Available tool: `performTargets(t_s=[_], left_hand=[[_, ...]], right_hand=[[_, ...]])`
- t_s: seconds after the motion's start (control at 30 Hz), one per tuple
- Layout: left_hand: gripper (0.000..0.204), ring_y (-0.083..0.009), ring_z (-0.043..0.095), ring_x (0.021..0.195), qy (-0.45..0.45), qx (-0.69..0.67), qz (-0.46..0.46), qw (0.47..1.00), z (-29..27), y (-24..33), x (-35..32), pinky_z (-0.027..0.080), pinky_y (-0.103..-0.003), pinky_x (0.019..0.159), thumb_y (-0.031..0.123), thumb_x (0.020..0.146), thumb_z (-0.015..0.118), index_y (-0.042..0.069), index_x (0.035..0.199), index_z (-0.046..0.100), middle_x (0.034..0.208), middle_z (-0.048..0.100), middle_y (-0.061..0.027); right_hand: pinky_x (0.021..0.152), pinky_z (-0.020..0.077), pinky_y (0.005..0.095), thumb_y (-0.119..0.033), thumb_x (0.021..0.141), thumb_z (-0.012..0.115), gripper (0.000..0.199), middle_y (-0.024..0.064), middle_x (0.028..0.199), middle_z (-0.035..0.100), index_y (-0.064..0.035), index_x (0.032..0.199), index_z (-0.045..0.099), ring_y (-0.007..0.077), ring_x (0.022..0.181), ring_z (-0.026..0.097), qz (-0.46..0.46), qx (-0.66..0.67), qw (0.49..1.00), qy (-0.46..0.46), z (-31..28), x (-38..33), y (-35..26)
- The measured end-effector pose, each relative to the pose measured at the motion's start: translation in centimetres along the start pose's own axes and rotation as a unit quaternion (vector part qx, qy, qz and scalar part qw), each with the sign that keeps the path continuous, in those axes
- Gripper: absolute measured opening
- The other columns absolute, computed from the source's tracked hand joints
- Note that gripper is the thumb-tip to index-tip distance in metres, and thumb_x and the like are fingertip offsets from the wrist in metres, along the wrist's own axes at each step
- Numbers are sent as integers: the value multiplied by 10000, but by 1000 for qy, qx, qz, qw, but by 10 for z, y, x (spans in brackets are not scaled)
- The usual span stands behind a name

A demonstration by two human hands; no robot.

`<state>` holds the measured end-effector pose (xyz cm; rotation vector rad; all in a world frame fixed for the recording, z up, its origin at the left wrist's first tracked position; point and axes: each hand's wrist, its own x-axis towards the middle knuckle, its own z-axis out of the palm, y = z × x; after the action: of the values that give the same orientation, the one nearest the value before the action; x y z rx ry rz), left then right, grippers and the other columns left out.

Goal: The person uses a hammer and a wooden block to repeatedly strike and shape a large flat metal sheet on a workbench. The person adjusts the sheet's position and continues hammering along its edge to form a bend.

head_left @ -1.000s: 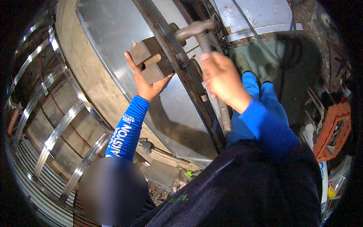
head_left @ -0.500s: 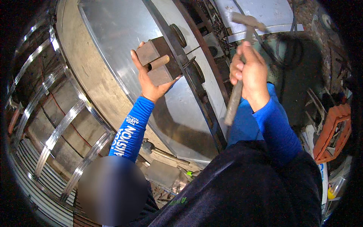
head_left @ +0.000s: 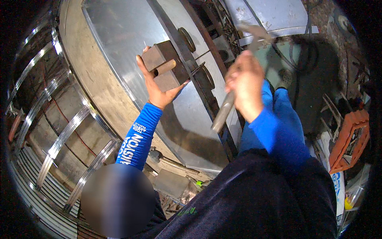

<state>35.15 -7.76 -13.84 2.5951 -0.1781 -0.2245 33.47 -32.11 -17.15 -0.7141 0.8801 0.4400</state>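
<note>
My left hand [head_left: 158, 95] is wrapped round a brown rusty-looking block [head_left: 174, 59], its thumb and fingers at opposite sides. A short round brown rod [head_left: 166, 67] lies in the slot across the block's near face. The block rests on the shiny sheet metal [head_left: 123, 40], against a long dark metal bar [head_left: 167, 26]. To the right, my right hand [head_left: 246, 81] is closed round the handle of a hammer [head_left: 223, 113]. Motion smears this hand and the hammer's head, which is raised beyond the hand. The hammer is apart from the block.
Shiny metal strips [head_left: 71, 137] form a frame at the left. A pale wooden surface [head_left: 107, 75] lies under the sheet. Toward the right are a black cable [head_left: 292, 59], a white panel [head_left: 274, 16] and an orange-red frame [head_left: 348, 139]. A clamp-like handle [head_left: 157, 154] sits near my left forearm.
My right hand has swung left and slightly down with the hammer, toward the block. My left hand and the block have barely moved.
</note>
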Motion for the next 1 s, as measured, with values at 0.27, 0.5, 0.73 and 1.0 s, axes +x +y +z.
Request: performTargets(t_s=[0.27,0.5,0.73,1.0], left_hand=[[1575,-358,400,1420,8,-12,-7,1000,-2,-5,0,351,-461,1180,285,567,991,107,1598,-186,1601,273,-233],[1592,-376,436,1408,10,-77,-36,996,0,-10,-5,382,-452,1179,346,549,1007,92,1589,-170,1623,252,-227],[1589,-374,426,1415,9,-30,-9,999,-2,-6,-1,363,-453,1190,364,556,1003,73,1584,-172,1630,232,-234],[1584,-386,431,1412,31,-17,-21,999,0,-13,-6,400,-474,1160,370,543,1002,87,1595,-149,1620,251,-247]], right_hand=[[339,356,266,-363,1069,493,333,-24,589,430,-131,831,474,88,401,414,26,-49,996,-68,-3,5,-15],[371,437,375,-306,1057,493,356,89,582,557,-13,873,579,214,393,532,-51,-268,942,-195,32,3,2],[331,368,292,-342,1058,497,316,-2,596,462,-130,827,462,99,383,405,-32,62,995,70,12,23,-20],[335,395,314,-365,1059,502,382,12,586,490,-81,802,497,132,381,455,35,-139,980,-138,25,12,-23]])
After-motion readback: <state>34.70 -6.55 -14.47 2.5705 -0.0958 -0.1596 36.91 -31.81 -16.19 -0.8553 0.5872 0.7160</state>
